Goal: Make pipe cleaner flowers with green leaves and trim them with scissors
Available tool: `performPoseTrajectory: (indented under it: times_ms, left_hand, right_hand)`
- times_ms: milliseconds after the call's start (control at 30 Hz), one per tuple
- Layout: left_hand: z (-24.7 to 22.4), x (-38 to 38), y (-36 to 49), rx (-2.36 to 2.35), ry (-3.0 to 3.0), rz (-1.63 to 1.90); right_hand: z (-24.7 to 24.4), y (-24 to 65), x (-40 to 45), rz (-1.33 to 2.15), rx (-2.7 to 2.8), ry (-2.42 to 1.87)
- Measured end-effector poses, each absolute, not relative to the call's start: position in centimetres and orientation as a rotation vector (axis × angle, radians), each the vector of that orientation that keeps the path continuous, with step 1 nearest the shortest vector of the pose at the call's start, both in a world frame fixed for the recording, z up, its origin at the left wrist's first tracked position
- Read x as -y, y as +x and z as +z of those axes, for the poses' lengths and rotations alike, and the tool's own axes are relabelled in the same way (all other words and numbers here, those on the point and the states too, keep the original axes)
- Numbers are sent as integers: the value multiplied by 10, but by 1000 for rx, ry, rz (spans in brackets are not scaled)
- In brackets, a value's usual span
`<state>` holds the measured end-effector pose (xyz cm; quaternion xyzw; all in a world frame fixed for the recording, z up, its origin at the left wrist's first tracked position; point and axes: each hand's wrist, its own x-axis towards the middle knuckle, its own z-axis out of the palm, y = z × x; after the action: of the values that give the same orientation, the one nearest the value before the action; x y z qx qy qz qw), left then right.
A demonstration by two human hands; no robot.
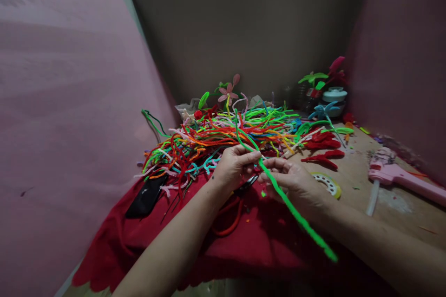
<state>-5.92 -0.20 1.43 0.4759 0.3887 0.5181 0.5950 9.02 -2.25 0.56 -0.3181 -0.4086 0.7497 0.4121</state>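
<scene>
Prog., judging by what lay about: partway at most. The green fuzzy wire (294,209) was in work betw. the two hands, its near end loose & unattached, running down past the R fingers, thick & nearly straight. Beyond the L fingers it looked thinner, w/ two strands showing; couldn't tell if they were twisted tog. No petal or leaf showed on it, so any shaping seemed mostly left to do. Done pcs, prob.: a pink flower (228,93) well beyond the fingers, a blue flower (324,110) off to their far R, & red petals (322,141) nearer on that side. Plenty of raw stock left: a big heap of fuzzy wires (209,137) just past the fingers.

Pose: both forearms came in low from the sides, wrists slightly bent, hands nearly meeting. L hand (228,169) had thumb & forefinger pinching the wire near its bend. R hand (296,181) was just beside it, fingers half curled, tips at the wire; couldn't tell if they gripped it or only steadied it.

Scissors (240,216) lay below the fingers on red cloth (139,241); glue gun (400,174) well to their R on the worktop (355,167), apparently unused just then.
</scene>
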Motion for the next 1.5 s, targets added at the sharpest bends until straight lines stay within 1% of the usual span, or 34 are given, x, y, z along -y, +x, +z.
performPoseTrajectory:
  times_ms: [100, 267, 400, 733, 933, 1033, 1167, 1333, 1500]
  left_hand:
    - [16, 4, -58, -932, 1130, 1185]
    - [16, 6, -57, -942, 1183, 1149]
    - [17, 7, -57, -951, 1218, 1126]
    - [17, 7, -57, -900, 1128, 1120]
    - [20, 9, -56, -855, 1191, 1036]
    - [19, 8, -55, -860, 1150, 1093]
    - [19, 8, -53, -878, 1074, 1187]
    - [23, 9, -52, -888, 994, 1217]
    - [22, 10, -51, -890, 1088, 1194]
  right_hand:
    - [5, 93, 22, 1862, 990, -842]
    - [4, 95, 21, 1803, 1048, -749]
    - [3, 93, 18, 1732, 1124, -761]
    - [6, 94, 16, 1777, 1057, -800]
    - [4, 94, 15, 1740, 1080, -748]
    - [4, 95, 16, 1729, 1080, -704]
    - [5, 97, 17, 1770, 1054, -637]
    - [9, 98, 14, 1872, 999, -565]
    - [10, 96, 14, 1942, 958, -567]
